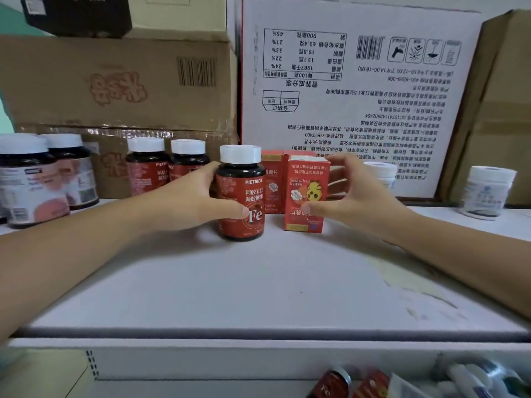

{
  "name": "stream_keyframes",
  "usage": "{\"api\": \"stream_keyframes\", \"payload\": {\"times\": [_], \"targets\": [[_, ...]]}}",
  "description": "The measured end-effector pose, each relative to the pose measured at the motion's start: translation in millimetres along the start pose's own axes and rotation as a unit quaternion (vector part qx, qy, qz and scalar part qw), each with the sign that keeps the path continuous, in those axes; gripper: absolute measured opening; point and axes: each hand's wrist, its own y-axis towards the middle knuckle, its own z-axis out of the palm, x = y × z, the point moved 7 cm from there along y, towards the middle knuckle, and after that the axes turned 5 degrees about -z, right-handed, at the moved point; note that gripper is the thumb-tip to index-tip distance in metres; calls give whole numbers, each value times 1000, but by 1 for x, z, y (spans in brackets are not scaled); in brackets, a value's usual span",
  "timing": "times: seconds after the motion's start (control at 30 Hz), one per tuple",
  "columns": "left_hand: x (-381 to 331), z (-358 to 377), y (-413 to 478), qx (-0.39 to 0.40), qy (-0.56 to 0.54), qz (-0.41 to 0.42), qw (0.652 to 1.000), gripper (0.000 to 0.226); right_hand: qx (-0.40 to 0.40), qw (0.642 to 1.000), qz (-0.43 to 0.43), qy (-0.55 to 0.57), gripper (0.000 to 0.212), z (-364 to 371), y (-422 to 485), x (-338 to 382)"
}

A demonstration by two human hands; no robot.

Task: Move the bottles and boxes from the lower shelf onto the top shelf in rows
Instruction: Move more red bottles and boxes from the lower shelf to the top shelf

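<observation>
On the white top shelf [258,282] my left hand [201,196] wraps a red-labelled bottle with a white cap [241,193], standing upright at the middle. My right hand [353,193] grips a small red box [306,193] standing upside down just right of that bottle. Another red box [271,182] stands behind them. Two more red bottles [148,168] [188,159] stand in a row behind my left hand. Below the shelf edge, a red bottle [333,383] and other items lie on the lower shelf.
Two large dark bottles [28,179] stand at the far left. White jars [488,191] [382,170] stand at the right. Brown cartons [115,87] and a big white carton [359,81] wall off the back of the shelf.
</observation>
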Motion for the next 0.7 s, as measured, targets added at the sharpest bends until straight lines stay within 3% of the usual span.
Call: {"api": "stream_keyframes", "payload": {"times": [0.23, 0.6, 0.7], "targets": [[7, -2, 2, 10, 0, 7, 1000, 89, -2, 998, 30, -47, 66, -1, 1, -9], [9, -2, 1, 21, -49, 15, 998, 84, 10, 997, 48, -53, 60, 4, 3, -14], [7, -6, 0, 10, -81, 9, 997, 78, -33, 998, 14, -50, 54, -3, 3, -3]]}}
